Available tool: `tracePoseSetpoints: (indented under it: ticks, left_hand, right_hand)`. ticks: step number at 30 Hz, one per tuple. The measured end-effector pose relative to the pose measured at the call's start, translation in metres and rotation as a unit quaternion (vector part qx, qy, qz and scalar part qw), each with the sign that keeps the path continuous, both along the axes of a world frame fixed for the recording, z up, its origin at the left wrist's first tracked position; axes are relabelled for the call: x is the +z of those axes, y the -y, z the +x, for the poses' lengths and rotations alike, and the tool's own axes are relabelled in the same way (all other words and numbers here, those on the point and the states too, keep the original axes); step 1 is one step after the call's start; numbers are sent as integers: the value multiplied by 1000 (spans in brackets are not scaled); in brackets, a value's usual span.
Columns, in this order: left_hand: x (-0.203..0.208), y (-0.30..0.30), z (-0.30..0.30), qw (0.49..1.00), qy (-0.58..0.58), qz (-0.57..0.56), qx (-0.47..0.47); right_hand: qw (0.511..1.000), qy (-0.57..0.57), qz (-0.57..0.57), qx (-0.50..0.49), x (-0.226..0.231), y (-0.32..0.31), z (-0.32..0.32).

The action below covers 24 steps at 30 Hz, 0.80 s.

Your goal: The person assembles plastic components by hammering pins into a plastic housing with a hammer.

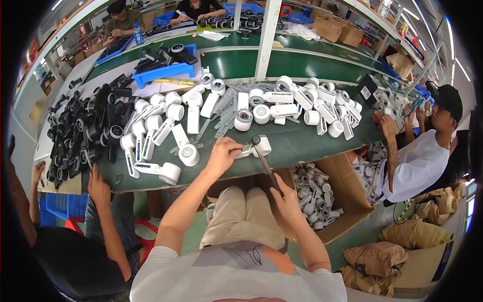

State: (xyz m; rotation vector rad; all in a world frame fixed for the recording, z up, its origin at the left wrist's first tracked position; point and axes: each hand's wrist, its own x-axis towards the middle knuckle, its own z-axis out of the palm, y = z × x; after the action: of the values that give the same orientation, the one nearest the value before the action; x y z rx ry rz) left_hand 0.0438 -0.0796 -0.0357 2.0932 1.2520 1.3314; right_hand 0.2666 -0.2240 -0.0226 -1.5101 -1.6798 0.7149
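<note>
- From the lap, the right hand (288, 199) is at 1 o'clock, its fingers wrapped around the handle of a hammer (265, 161).
- A big cardboard box (348, 196) of white fans sits at 2 o'clock.
- The left hand (221, 156) is at 11 o'clock, fingers bent close at the white fan's narrow end; I cannot tell if they grip it.
- That white fan (264, 145) lies at 12 o'clock on the green desk (297, 143), by the hammer's head.
- Black fans (83, 131) make a heap at 10 o'clock.
- Farther off, a blue tray (165, 76) stands at 11 o'clock.

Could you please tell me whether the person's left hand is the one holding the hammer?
No, the right hand grips the hammer by its handle.
</note>
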Motion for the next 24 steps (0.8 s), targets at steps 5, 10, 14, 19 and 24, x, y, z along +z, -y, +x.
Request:
tracePoseSetpoints:
  ticks: [5,10,14,19,24]
  left_hand:
    - [11,-2,-4,997,-65,-50,-2]
    - [-2,-11,-9,972,78,-218,-48]
    - [0,-14,-9,952,95,-286,-56]
    - [5,-15,-9,939,104,-321,-58]
    - [2,-15,-9,945,88,-314,-37]
  right_hand:
    - [1000,8,7,3,5,-2,1]
    - [999,43,33,-2,13,2,-8]
    - [996,70,52,6,13,-7,3]
    - [994,69,87,8,10,-11,3]
    - [990,69,120,20,26,-6,-1]
